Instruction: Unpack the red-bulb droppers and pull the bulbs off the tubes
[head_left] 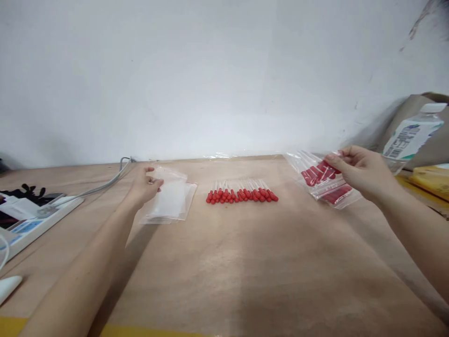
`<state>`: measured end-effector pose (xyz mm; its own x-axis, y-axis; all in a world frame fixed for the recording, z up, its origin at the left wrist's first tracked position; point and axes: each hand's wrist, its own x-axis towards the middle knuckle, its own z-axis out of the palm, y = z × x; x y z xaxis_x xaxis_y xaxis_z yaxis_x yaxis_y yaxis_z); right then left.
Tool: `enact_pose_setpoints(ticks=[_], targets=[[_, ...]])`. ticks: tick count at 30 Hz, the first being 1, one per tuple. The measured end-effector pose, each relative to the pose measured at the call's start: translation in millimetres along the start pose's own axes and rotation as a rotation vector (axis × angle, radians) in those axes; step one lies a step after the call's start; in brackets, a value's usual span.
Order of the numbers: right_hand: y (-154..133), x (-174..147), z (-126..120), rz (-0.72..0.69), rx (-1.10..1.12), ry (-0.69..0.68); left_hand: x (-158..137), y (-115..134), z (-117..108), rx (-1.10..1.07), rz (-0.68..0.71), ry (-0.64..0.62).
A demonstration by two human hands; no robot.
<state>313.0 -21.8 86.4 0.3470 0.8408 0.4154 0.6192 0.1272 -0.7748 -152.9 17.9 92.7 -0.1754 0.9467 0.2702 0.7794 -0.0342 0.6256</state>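
Observation:
My left hand [149,185] is closed in a pinch on the left edge of a clear zip bag [170,194], over a small pile of flat bags like it. On the right, my right hand [365,168] grips a clear zip bag of red-ended sticks [317,173] by its upper edge, tilted. Under that bag lies another zip bag [338,194] with red ends inside; whether they touch is hard to tell. Between my hands lies a row of thin clear sticks with red bulb-like ends [242,194], which look like droppers, their red ends toward me.
A power strip [38,224] with a grey cable [101,185] lies at the left. On the right stand a plastic bottle [414,135] and a brown box [400,117], beside a yellow packet [433,180]. Clear film [224,155] lies along the wall.

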Motion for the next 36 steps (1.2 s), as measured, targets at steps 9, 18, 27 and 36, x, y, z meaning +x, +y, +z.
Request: enact_pose_setpoints(ticks=[9, 18, 27, 36], targets=[[-37.5, -72.3, 67.7, -0.125, 0.458, -0.982, -10.1, 1.5, 18.5, 0.296, 0.208, 0.231], [-41.3, -85.0, 120.0, -0.640, 0.101, -0.667, -95.6, 64.4, 87.9, -0.065, 0.802, -0.260], [-2.9, -89.2, 92.3, -0.445, -0.104, -0.428, -110.1, 59.7, 100.5, -0.061, 0.974, -0.687], [4.2, -96.8, 83.6, -0.570, 0.027, -0.641, -106.7, 55.0, 96.3, 0.130, 0.955, -0.778]])
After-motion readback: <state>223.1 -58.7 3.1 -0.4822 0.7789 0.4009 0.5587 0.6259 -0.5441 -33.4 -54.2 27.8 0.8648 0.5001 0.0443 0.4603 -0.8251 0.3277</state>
